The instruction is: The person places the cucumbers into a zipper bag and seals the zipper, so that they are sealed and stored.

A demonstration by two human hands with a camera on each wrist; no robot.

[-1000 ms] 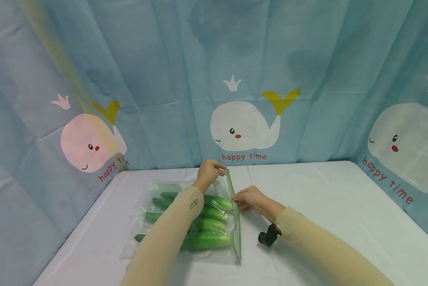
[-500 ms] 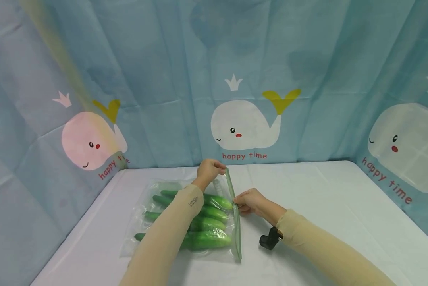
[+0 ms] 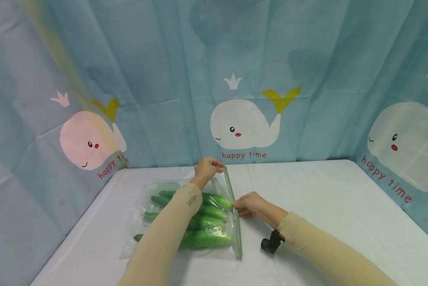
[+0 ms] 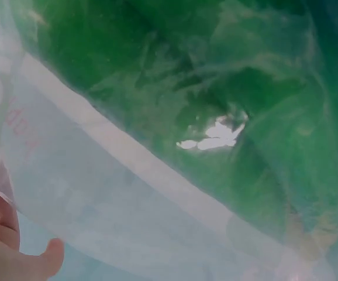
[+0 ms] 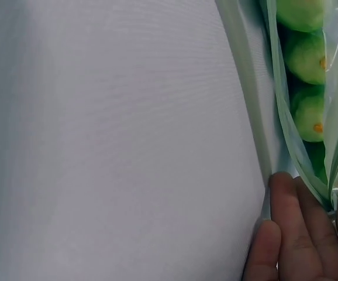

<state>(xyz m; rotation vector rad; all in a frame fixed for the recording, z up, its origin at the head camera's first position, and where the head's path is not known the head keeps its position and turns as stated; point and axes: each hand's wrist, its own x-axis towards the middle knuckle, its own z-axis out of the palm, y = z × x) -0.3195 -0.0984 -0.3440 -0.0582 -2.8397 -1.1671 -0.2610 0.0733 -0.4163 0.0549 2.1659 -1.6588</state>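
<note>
A clear zip bag (image 3: 142,234) lies flat with several green cucumbers (image 3: 207,239) inside, side by side. Its green zip strip (image 3: 238,234) runs along the right edge. My left hand (image 3: 206,169) holds the far corner by that strip; the left wrist view shows part of the hand (image 4: 23,252) through and beside the plastic. Partway along the strip, my right hand (image 3: 251,204) pinches it between thumb and fingers. In the right wrist view the bag mouth gapes beyond the right fingers (image 5: 300,234), with cucumber ends (image 5: 306,114) showing inside. My left forearm hides some of the cucumbers.
A white cloth covers the table (image 3: 307,198). Behind and at both sides hangs a blue curtain (image 3: 171,79) with whale prints. A small black camera (image 3: 272,242) sits at my right wrist, just above the cloth.
My right hand has slid a short way along the zip strip toward the near edge. My left hand stays at the far corner, shifted very slightly left.
</note>
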